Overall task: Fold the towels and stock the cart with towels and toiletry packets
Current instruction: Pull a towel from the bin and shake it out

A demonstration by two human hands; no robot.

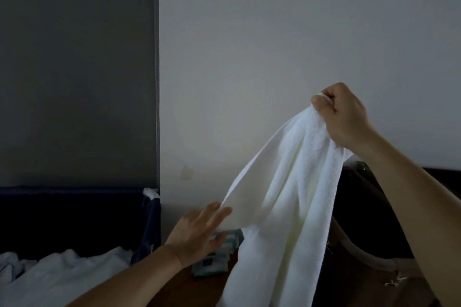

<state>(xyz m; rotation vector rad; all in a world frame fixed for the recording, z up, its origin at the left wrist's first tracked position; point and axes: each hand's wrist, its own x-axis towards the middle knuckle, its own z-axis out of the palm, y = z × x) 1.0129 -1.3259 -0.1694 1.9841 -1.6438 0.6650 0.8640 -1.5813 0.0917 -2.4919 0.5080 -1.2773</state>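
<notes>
The raised right hand (341,114) pinches the top corner of the white towel (282,194), which hangs lengthwise down over the desk (199,291); the left hand (197,232), fingers straight, touches its left edge near the toiletry packets (214,264)

One wide view from the person's head faces forward and slightly down toward a wall (274,32), the arms entering from the bottom edge. It sits close to the hands: left hand (199,229) low at centre, right hand (344,114) raised, gripping a towel (282,194).
</notes>
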